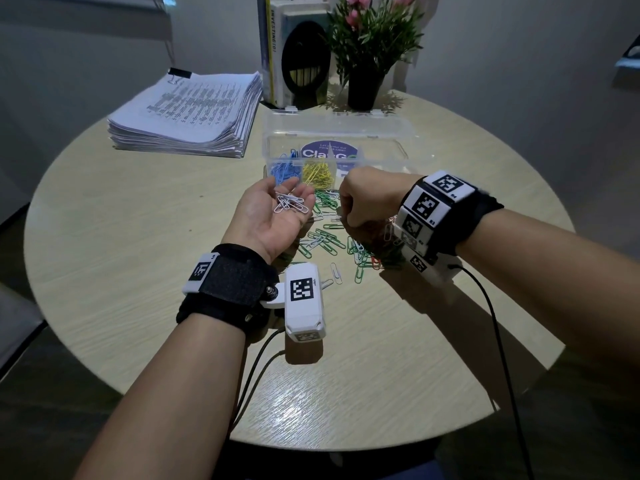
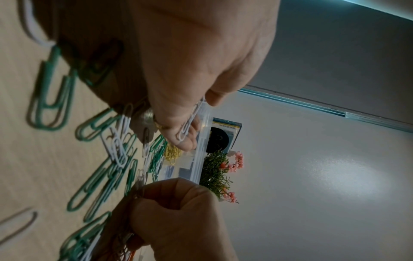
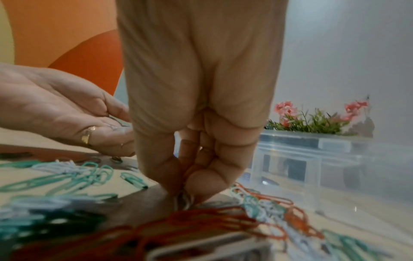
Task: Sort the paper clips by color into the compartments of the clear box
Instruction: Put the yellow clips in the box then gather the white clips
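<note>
White paper clips [image 1: 290, 204] fill cupped left hand [image 1: 268, 216].

Dim room, round wooden table [image 1: 104, 237]

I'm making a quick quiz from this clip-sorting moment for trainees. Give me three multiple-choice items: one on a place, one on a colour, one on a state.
1. Where do the yellow paper clips lie?
A. In a compartment of the clear box
B. On the paper stack
C. In the left palm

2. What colour are the clips gathered in the left hand?
A. Blue
B. White
C. Red

3. How is the right hand set?
A. Flat on the table
B. Fingers bunched, pinching down at the loose clips
C. Holding the box lid

Answers:
1 A: the yellow paper clips sit in the clear box, beside the blue clips.
2 B: the white clips rest on the upturned left hand.
3 B: the right hand has its fingers drawn together at a clip among the loose clips on the table.
</note>
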The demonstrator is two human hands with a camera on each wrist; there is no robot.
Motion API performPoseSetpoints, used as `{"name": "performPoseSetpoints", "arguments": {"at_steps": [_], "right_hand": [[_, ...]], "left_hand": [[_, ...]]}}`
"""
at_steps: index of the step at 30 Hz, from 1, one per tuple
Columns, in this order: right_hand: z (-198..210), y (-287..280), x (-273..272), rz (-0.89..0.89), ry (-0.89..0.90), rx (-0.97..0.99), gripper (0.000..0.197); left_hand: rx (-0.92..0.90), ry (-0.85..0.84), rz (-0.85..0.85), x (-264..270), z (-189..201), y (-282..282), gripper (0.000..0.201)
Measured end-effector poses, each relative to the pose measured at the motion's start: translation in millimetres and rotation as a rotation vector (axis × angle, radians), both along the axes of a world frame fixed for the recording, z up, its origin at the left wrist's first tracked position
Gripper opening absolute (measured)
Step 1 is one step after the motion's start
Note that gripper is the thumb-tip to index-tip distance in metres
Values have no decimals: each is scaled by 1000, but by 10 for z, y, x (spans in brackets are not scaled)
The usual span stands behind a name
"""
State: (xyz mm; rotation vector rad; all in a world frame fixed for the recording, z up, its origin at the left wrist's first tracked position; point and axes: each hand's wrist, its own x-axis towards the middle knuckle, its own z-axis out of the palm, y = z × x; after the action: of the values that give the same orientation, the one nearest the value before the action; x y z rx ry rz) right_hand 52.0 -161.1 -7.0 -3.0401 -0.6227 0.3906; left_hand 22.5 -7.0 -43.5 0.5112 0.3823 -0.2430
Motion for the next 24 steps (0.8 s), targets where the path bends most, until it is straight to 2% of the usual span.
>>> {"name": "performPoseSetpoints", "arguments": {"at_steps": [8, 14, 16, 20, 23, 24], "right_hand": [[-18, 20, -23, -19, 12, 25, 10], [-4, -18, -21, -63, 18, 80, 21], [75, -3, -7, -95, 8, 155, 21], [288, 154, -27, -80, 19, 430, 19], [346, 331, -61, -36, -14, 545, 5], [345, 365, -60, -27, -23, 563, 7]], "left_hand": [[33, -9, -9, -4, 9, -10, 38], [36, -15, -29, -25, 23, -10, 38], [36, -21, -33, -28, 18, -12, 38], [21, -25, -38, -8, 13, -25, 36], [-43, -40, -49, 1, -2, -34, 37], [-60, -48, -54, 4, -8, -31, 38]]}}
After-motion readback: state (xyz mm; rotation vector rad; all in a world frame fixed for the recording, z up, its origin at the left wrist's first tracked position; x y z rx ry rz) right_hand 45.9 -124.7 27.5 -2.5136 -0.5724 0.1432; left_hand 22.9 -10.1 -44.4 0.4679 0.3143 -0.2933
